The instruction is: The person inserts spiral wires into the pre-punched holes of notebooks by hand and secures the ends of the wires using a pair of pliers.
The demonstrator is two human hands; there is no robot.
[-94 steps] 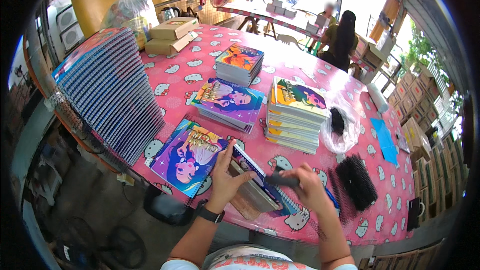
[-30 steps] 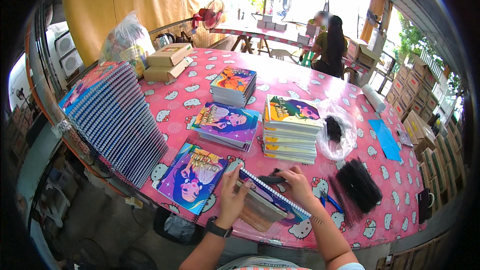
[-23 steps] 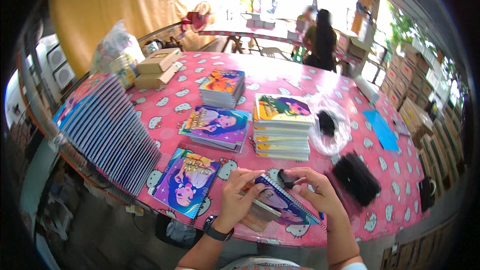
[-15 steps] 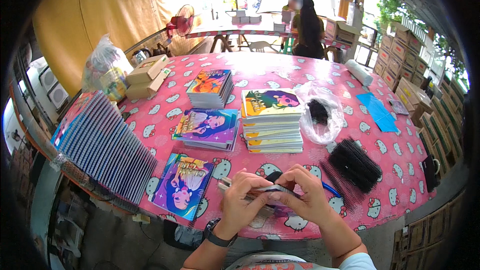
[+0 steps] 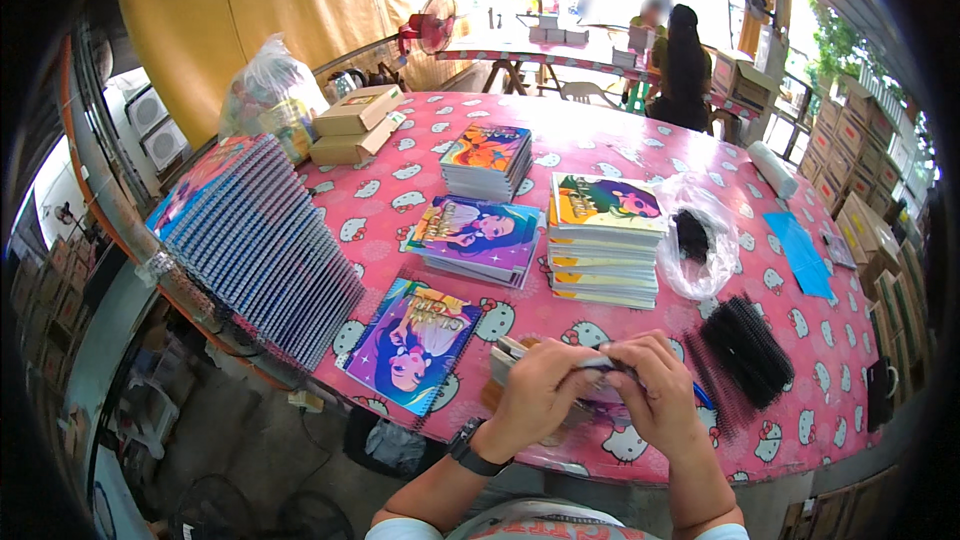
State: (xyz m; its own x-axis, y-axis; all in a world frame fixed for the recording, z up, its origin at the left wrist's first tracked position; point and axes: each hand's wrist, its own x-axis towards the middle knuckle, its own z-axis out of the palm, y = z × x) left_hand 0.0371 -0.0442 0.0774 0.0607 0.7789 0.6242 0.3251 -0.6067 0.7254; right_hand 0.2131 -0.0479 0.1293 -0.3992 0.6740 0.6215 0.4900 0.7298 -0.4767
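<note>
My left hand (image 5: 545, 390) and my right hand (image 5: 655, 395) meet at the table's near edge, fingers closed on a notebook whose pale page edge (image 5: 597, 363) shows between them. My hands cover most of it, and whether a coil is in its edge is hidden. A wooden-looking piece (image 5: 495, 370) lies beside my left hand. Past my right hand shows a blue handle (image 5: 703, 397) of a tool I cannot make out. To the left lies a spiral notebook (image 5: 412, 345) with a purple illustrated cover. A heap of black spiral binding coils (image 5: 745, 352) lies to the right.
Stacks of notebooks, purple (image 5: 475, 235), orange (image 5: 487, 160) and yellow (image 5: 605, 240), stand mid-table. A tall leaning stack of bound notebooks (image 5: 265, 250) lines the left edge. A clear bag (image 5: 715, 275) holds black coils. Cardboard boxes (image 5: 355, 125) sit far left. People are at a far table.
The view has swung left, so the scene sits farther right in the picture. Both hands stay together on the notebook, their fingers slightly shifted along its edge.
</note>
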